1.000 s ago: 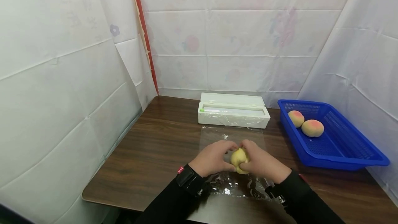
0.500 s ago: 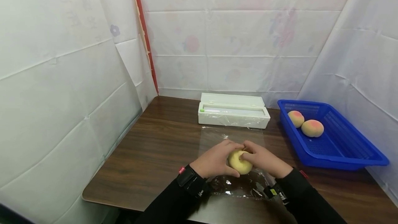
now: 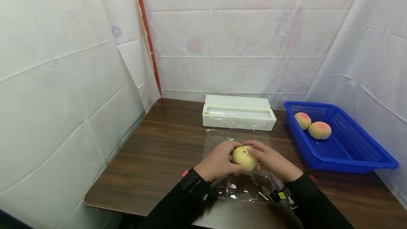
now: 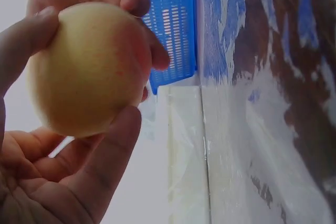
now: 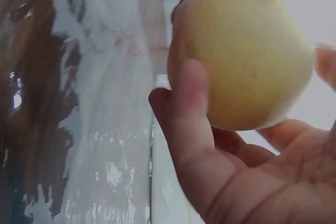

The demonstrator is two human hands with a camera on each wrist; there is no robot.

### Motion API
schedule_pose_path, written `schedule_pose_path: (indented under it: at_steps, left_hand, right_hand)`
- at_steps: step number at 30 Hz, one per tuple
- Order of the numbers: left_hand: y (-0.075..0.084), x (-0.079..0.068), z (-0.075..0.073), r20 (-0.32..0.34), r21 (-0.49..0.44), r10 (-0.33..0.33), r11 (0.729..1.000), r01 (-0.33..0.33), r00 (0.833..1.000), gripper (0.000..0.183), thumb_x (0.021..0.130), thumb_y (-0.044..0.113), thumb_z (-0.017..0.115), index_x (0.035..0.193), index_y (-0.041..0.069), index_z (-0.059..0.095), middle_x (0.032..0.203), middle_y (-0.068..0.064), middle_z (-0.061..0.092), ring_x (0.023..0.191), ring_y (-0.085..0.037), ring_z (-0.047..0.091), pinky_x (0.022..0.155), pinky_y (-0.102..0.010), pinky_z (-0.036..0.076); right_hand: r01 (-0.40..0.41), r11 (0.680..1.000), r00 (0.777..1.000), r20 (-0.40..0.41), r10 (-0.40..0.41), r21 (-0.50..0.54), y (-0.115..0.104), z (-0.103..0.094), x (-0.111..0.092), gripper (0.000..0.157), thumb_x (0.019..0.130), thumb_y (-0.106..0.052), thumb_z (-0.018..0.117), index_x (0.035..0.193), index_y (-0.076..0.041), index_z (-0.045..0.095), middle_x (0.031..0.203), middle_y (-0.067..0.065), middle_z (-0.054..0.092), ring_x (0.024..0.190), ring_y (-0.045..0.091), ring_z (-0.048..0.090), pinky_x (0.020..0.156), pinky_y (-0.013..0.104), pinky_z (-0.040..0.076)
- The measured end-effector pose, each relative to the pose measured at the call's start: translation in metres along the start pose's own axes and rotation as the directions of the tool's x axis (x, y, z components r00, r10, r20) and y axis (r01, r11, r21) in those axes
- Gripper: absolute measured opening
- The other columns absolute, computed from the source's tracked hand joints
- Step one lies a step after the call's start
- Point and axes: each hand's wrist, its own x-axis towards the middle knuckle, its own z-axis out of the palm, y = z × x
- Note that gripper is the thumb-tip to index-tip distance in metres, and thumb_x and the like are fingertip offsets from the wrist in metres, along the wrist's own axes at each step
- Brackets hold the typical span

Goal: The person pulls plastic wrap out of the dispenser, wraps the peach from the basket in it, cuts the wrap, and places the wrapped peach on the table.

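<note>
Yellow, pink-flushed peach [image 3: 243, 159], raised off the table [image 3: 155, 165] in front of the white box [image 3: 240, 122], clamped between the left hand [image 3: 217, 162] and the right hand [image 3: 274, 162]. Left hand: in front of the left end of the box, curled around the peach, with thumb along the side away from the box and fingers toward the side nearer the box. Right hand: in front of the right end of the box, likewise curled against the peach, with fingertips pressed to the skin. Small dark mark on top of the peach, exposed between the hands. Beneath the hands, in front of the box: clear plastic film [image 3: 241, 188] spread on the table, flatter close to the box, crinkled and shiny farther from it. On the box: lid [image 3: 236, 101] raised at the back, green tab [image 3: 206, 112] at the left end, and clear plastic across the front face. To the right of the box: blue basket [image 3: 348, 164] with perforated walls, containing a second peach [image 3: 302, 121] and a larger-looking third peach [image 3: 319, 130], close together toward the box. Behind the box: white sheet [image 3: 241, 38] with faint printed patterns. Left of the box, farther back: red strip [image 3: 146, 27].
</note>
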Motion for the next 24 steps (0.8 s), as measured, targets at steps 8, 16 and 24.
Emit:
schedule_pose_path:
  at_steps: [8, 16, 24]
  left_hand:
    - [0.000, -0.001, -0.002, -0.016, -0.076, -0.060, 0.995, 0.059, 0.998, 0.071, 0.089, 0.042, 0.087, 0.149, 0.015, 0.059, 0.130, 0.005, 0.067, 0.107, -0.006, 0.064, 0.082, -0.022, 0.057]
    - [0.002, 0.000, -0.004, -0.015, -0.074, -0.094, 0.993, 0.093, 0.995, 0.071, 0.087, 0.038, 0.090, 0.147, 0.014, 0.062, 0.129, 0.003, 0.069, 0.108, -0.007, 0.066, 0.081, -0.022, 0.057]
    - [0.001, 0.000, -0.005, 0.028, -0.007, -0.138, 0.990, 0.139, 0.990, 0.065, 0.082, 0.034, 0.094, 0.138, 0.015, 0.067, 0.127, 0.005, 0.069, 0.107, -0.006, 0.065, 0.082, -0.022, 0.057]
  right_hand:
    - [0.039, 0.999, 0.999, -0.023, -0.039, 0.010, -0.001, 0.004, -0.007, 0.063, 0.110, -0.035, 0.060, 0.162, -0.008, 0.038, 0.143, 0.024, 0.053, 0.109, 0.026, 0.067, 0.092, 0.042, 0.060]
    - [0.057, 0.998, 0.996, -0.070, -0.055, 0.020, 0.003, 0.010, -0.007, 0.064, 0.109, -0.033, 0.063, 0.160, -0.004, 0.039, 0.148, 0.028, 0.049, 0.111, 0.025, 0.068, 0.094, 0.046, 0.062]
    - [0.032, 0.999, 0.997, -0.074, -0.033, -0.009, 0.006, 0.016, -0.008, 0.069, 0.106, -0.033, 0.067, 0.160, -0.002, 0.038, 0.149, 0.029, 0.050, 0.107, 0.025, 0.069, 0.091, 0.047, 0.063]
